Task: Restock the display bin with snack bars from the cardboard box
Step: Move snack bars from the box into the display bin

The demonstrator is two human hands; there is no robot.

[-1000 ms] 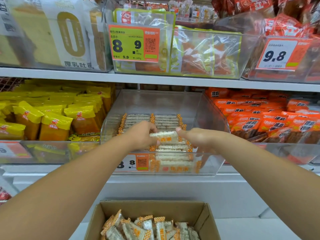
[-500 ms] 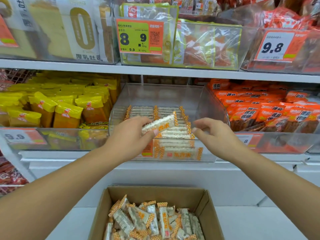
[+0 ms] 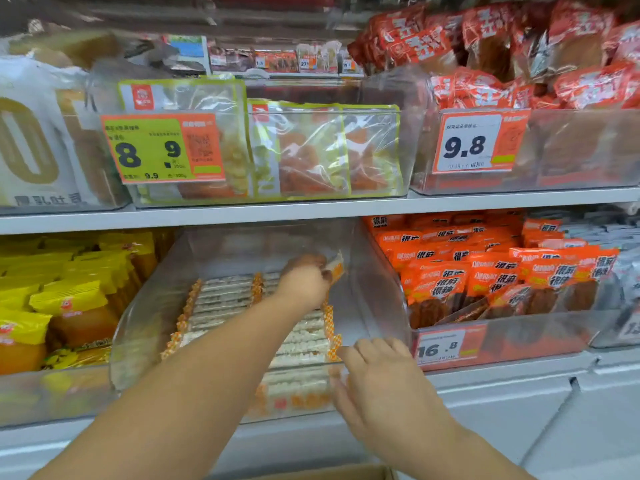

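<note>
A clear plastic display bin sits on the middle shelf, holding rows of white snack bars with orange checked ends. My left hand reaches deep into the bin and holds one snack bar near the back right. My right hand hovers at the bin's front right corner with fingers relaxed and nothing in it. Only the top rim of the cardboard box shows at the bottom edge.
Yellow snack packs fill the bin to the left, orange packs the bin to the right. The shelf above carries bins with price tags 8.9 and 9.8.
My left hand has carried the snack bar from the bin's front to its back right. My right hand has dropped to the front corner. The view has tilted up, hiding most of the box.
</note>
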